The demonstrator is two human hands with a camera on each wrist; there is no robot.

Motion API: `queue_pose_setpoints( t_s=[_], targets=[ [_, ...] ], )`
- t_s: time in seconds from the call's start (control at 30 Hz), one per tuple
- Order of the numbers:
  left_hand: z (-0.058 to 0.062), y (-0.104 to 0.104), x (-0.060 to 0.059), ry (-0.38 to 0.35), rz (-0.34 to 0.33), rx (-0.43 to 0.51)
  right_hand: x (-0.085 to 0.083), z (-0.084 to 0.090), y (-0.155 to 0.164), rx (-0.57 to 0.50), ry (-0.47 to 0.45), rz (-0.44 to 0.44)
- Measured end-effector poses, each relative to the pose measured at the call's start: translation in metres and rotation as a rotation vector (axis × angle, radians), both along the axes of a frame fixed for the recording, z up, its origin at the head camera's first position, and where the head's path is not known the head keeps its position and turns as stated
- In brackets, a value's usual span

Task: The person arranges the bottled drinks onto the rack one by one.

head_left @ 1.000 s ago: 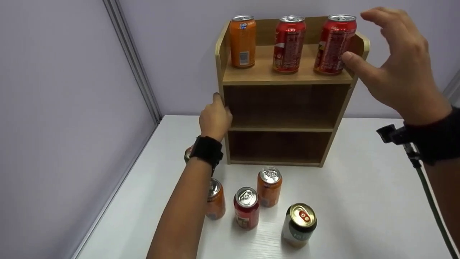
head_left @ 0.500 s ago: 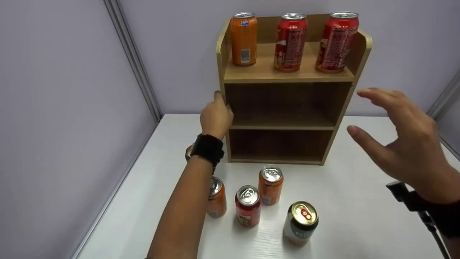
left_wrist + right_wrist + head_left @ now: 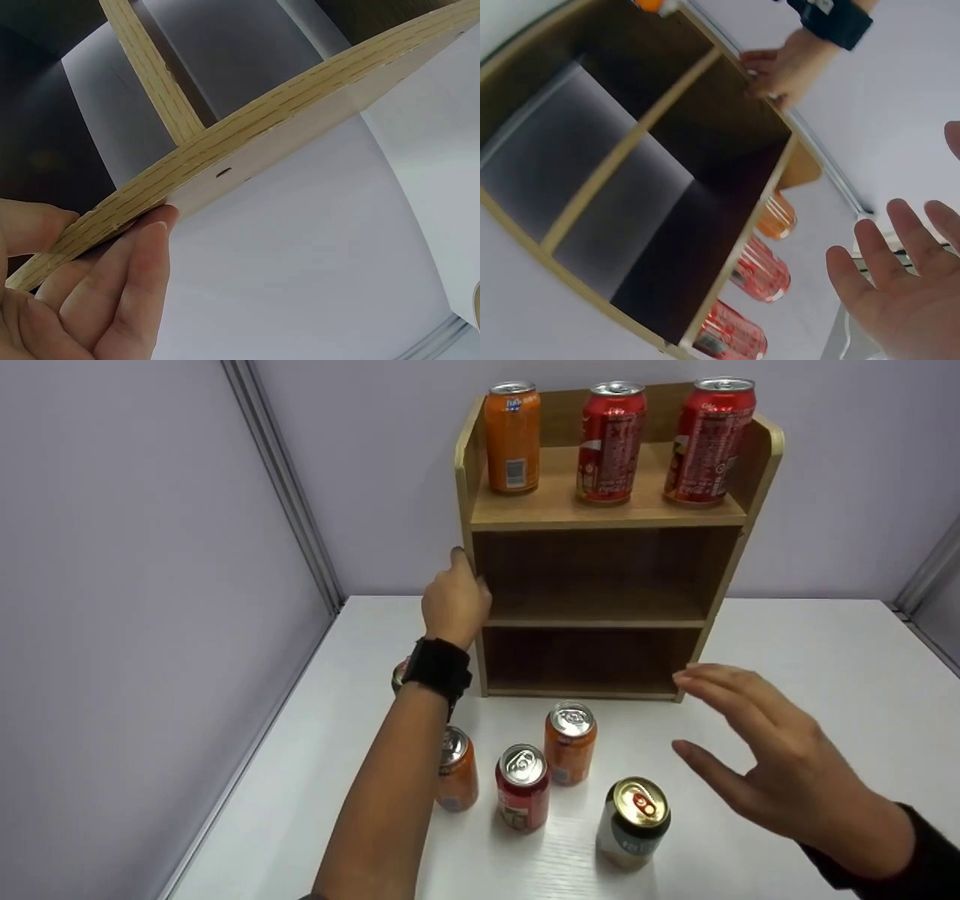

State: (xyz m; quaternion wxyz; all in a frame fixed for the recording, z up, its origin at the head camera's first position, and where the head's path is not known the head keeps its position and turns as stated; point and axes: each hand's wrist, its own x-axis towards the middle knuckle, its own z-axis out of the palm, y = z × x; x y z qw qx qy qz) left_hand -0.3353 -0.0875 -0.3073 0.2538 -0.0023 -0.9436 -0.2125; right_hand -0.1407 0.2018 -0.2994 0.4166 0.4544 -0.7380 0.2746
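Currently, wooden shelf (image 3: 607,521) gripped at its left side by left hand (image 3: 454,598); right hand (image 3: 787,769) spread wide

Nearest, in front of the shelf and toward its right, a gold-topped can (image 3: 634,823) is seen upright on the white table (image 3: 810,649). In front of the shelf's lower right corner, the right hand is held above the tabletop, thumb and fingers parted wide. Front-left of the shelf, an orange can (image 3: 459,780) is partly covered by the left forearm (image 3: 386,787). Before the shelf's left half, a red can (image 3: 523,789) is stood; closer to the shelf, a second orange can (image 3: 571,746) is placed. By the shelf's left side, another can (image 3: 400,676) is mostly hidden by the wrist strap (image 3: 438,667); label can't be told. The shelf's left panel is pinched, thumb inside, fingers outside. On the shelf's top board, one orange soda can (image 3: 514,442) is stood left, two red cola cans (image 3: 611,446) middle and right. The shelf is backed by a pale wall (image 3: 375,472).
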Motion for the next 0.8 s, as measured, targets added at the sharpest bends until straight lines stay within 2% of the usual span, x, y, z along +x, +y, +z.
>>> queue_pose_setpoints(
  t_s=[0.13,0.27,0.5,0.8],
  targets=[
    [-0.001,0.001,0.0,-0.003,0.002,0.003,0.001,-0.021,0.001,0.081,-0.042,0.004],
    [-0.001,0.001,-0.001,-0.007,0.006,0.0,-0.002,-0.049,0.006,0.174,-0.108,-0.007],
    [-0.001,0.001,-0.001,-0.015,0.006,-0.003,-0.007,-0.096,0.012,0.273,-0.222,-0.014],
    [0.001,0.001,-0.002,-0.035,0.013,0.002,-0.006,-0.114,0.016,0.284,-0.276,-0.042]
  ],
)
